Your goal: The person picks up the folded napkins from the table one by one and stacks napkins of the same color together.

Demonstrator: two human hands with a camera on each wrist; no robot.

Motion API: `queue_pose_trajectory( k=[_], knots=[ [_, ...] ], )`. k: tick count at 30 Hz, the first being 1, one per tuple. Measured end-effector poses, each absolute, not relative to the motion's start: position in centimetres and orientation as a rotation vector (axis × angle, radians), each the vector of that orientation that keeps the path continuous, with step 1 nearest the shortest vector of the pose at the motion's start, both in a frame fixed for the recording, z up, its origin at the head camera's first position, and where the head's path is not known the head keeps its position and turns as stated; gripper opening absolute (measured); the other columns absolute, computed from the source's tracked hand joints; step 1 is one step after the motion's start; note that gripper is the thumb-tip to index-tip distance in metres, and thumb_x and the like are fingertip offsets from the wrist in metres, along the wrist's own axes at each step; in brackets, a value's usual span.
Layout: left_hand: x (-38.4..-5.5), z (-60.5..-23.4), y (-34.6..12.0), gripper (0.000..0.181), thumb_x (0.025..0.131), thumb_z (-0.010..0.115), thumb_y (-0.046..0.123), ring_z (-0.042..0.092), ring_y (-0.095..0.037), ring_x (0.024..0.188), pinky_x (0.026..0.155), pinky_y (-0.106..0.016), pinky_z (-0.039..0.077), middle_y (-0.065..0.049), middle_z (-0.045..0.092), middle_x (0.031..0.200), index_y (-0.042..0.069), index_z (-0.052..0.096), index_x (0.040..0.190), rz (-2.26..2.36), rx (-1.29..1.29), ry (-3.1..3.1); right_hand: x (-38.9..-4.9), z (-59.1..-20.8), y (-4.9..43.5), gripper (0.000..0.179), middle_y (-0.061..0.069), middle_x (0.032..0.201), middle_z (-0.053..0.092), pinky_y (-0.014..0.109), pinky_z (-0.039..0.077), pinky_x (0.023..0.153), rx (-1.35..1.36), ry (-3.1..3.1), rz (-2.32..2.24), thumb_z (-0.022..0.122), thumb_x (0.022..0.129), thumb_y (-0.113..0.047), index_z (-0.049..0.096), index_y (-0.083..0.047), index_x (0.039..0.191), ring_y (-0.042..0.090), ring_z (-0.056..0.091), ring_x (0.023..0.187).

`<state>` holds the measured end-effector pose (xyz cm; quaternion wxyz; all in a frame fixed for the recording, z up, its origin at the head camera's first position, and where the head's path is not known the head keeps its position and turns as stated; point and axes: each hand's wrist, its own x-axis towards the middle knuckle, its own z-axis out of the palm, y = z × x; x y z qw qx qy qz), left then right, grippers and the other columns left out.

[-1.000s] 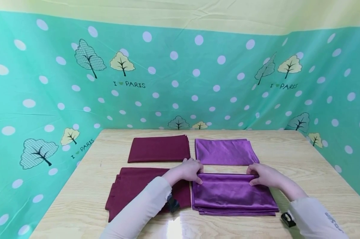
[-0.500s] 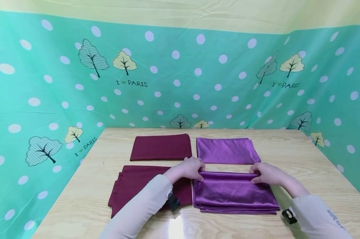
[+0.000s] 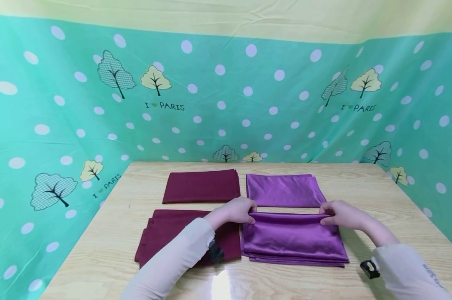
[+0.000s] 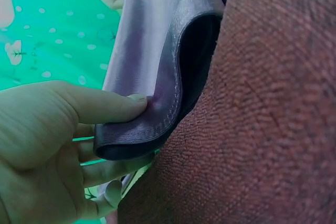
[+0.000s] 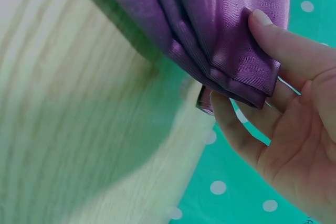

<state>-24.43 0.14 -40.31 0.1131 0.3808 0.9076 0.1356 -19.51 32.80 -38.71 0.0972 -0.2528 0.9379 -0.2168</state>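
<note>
A folded shiny purple cloth (image 3: 293,239) lies at the near right of the table. My left hand (image 3: 238,209) pinches its far left corner, thumb on top and fingers beneath, as the left wrist view shows. At the far right corner my right hand (image 3: 343,214) pinches the layers between thumb and fingers. In the right wrist view several stacked folds of the purple cloth (image 5: 231,40) hang at the fingertips, raised off the wood. The far edge looks lifted, while the near edge rests on the table.
Behind lies another folded purple cloth (image 3: 283,191). To the left are two folded maroon cloths, one far (image 3: 201,186) and one near (image 3: 166,233), the near one partly under my left forearm. A dotted green curtain (image 3: 196,100) hangs behind the wooden table (image 3: 106,233).
Both hands keep their pinch on the purple cloth. Its far edge has risen slightly, and the right hand has shifted a little to the right and up.
</note>
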Motion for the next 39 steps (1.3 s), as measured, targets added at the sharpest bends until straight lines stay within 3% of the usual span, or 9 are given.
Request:
queue_pose_trajectory(
  k=[7,18,25,30,39],
  knots=[
    [-25.0,-40.3,0.0,0.026,0.077,0.071,0.021,0.04,-0.009,0.065,0.062,-0.021,0.032,0.007,0.038,0.066,0.015,0.046,0.076,0.474,1.131,2.62,-19.8,-38.0,33.0,0.007,-0.009,0.074,0.056,0.022,0.042,0.06,-0.789,2.816,-0.685,0.066,0.08,-0.013,0.059,-0.012,0.079,-0.001,0.047,0.067],
    [-25.6,-40.2,-0.2,0.025,0.081,0.066,0.014,0.039,-0.011,0.066,0.063,-0.021,0.032,0.005,0.031,0.065,0.011,0.041,0.08,0.752,1.021,2.574,-20.8,-36.7,33.5,0.009,-0.007,0.075,0.058,0.023,0.042,0.06,-0.757,2.909,-0.663,0.059,0.084,-0.003,0.063,-0.009,0.088,-0.001,0.046,0.064],
    [-26.2,-39.5,-0.4,0.02,0.081,0.068,0.015,0.043,-0.012,0.068,0.064,-0.023,0.037,0.005,0.046,0.073,0.013,0.049,0.087,0.818,0.981,2.612,-21.3,-36.4,33.6,0.007,-0.005,0.083,0.064,0.025,0.044,0.063,-0.67,2.995,-0.65,0.061,0.085,-0.011,0.066,-0.012,0.091,0.002,0.052,0.071],
    [-26.7,-39.4,-0.7,0.014,0.084,0.064,0.018,0.05,-0.01,0.071,0.065,-0.022,0.041,0.005,0.058,0.084,0.016,0.056,0.095,0.873,0.968,2.612,-21.6,-36.2,33.5,0.009,-0.001,0.085,0.065,0.026,0.044,0.064,-0.676,3.051,-0.652,0.062,0.084,-0.008,0.066,-0.009,0.092,0.005,0.054,0.074],
    [-27.8,-39.3,-1.1,0.017,0.089,0.057,0.014,0.054,-0.01,0.08,0.072,-0.025,0.043,0.002,0.063,0.098,0.017,0.06,0.106,1.063,0.92,2.559,-22.4,-35.7,33.5,0.012,0.007,0.09,0.067,0.034,0.045,0.069,-0.657,3.097,-0.629,0.061,0.085,-0.008,0.066,-0.007,0.095,0.021,0.059,0.083]
  ],
)
